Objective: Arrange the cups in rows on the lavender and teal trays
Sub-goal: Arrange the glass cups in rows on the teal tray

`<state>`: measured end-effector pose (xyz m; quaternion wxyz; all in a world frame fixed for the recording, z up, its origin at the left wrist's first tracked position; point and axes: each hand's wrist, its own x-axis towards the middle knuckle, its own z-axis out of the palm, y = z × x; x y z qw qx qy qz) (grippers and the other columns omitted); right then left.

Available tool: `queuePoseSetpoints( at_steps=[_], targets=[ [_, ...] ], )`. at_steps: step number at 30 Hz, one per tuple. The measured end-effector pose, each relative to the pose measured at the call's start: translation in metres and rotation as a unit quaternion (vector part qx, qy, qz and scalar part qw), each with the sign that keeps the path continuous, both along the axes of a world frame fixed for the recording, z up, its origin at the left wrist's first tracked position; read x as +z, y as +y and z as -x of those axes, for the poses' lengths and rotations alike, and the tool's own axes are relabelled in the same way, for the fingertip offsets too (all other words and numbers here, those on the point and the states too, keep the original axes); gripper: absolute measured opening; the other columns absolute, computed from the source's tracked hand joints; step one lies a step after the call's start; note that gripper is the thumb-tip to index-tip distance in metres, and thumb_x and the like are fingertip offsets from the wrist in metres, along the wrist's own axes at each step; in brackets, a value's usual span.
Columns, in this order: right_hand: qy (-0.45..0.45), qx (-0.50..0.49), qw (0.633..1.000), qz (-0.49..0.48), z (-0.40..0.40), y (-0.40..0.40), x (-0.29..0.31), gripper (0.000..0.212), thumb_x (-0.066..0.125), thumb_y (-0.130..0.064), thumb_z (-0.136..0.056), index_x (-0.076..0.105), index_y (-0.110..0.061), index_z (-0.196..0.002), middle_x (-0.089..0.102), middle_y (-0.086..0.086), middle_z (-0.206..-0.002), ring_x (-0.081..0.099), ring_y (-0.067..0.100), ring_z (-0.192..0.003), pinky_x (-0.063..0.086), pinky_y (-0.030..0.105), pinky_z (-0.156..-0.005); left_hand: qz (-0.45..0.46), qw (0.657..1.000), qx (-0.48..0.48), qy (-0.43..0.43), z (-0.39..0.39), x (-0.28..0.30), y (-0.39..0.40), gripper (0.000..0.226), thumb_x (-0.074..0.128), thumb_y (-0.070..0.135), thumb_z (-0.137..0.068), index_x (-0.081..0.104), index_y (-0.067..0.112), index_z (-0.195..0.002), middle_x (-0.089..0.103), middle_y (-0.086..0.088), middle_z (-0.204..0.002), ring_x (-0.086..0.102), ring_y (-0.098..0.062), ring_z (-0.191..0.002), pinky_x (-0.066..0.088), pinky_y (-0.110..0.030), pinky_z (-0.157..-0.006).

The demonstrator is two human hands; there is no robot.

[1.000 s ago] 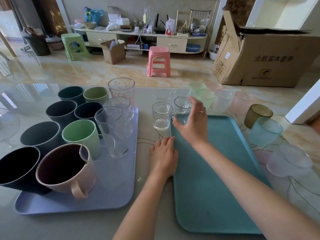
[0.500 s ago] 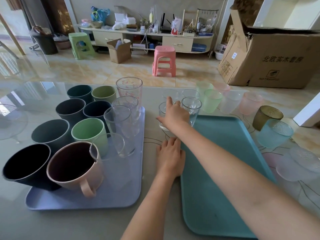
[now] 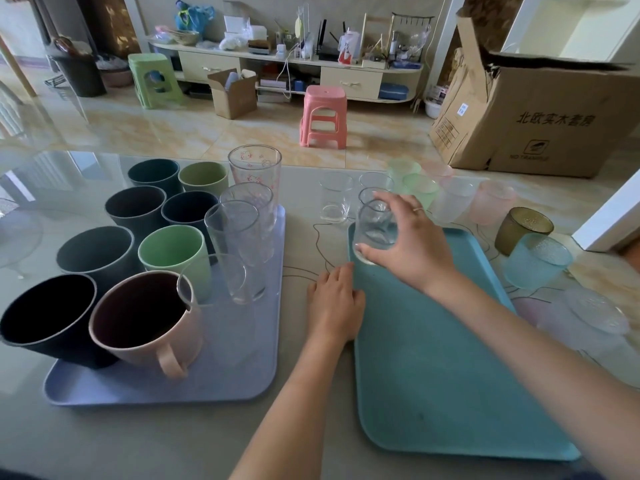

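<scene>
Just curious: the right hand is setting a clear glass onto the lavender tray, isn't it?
Not quite. The head view shows the right hand setting the clear glass onto the teal tray, at its far left corner, not the lavender tray.

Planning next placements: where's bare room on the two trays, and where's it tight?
The teal tray is bare except its far-left corner, where the right hand holds a clear glass. The lavender tray is bare only along its near edge and near-right corner; cups fill the rest. Beyond and right of the teal tray, glasses crowd the table.

glass table [image 3: 311, 441], lavender tray [image 3: 242, 368], teal tray [image 3: 436, 375]
</scene>
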<state>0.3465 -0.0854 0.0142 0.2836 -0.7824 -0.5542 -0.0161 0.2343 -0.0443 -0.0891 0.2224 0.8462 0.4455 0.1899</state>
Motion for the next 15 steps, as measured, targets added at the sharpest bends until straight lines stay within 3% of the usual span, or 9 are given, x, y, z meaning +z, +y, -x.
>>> queuePoseSetpoints(
  at_steps=[6,15],
  targets=[
    [0.060,-0.025,0.998,0.027,-0.022,-0.003,-0.029,0.078,0.081,-0.037,-0.065,0.044,-0.027,-0.134,0.048,0.001,-0.130,0.053,0.021,-0.117,0.044,0.033,-0.096,0.015,1.000,0.017,-0.018,0.001,0.002,-0.001,0.056,0.044,0.023,-0.088,0.032,0.016,-0.142,0.053,-0.004,-0.132,0.044,-0.027,-0.121,0.032,-0.036,-0.099],
    [0.096,0.009,0.995,0.002,-0.022,0.007,-0.048,0.086,0.081,-0.033,-0.067,0.030,-0.022,-0.135,0.050,0.002,-0.134,0.050,0.021,-0.121,0.043,0.033,-0.088,0.006,1.000,-0.002,-0.004,0.001,0.000,0.000,0.059,0.040,0.021,-0.090,0.025,0.025,-0.147,0.047,0.003,-0.142,0.043,-0.027,-0.119,0.032,-0.037,-0.099]
  ],
)
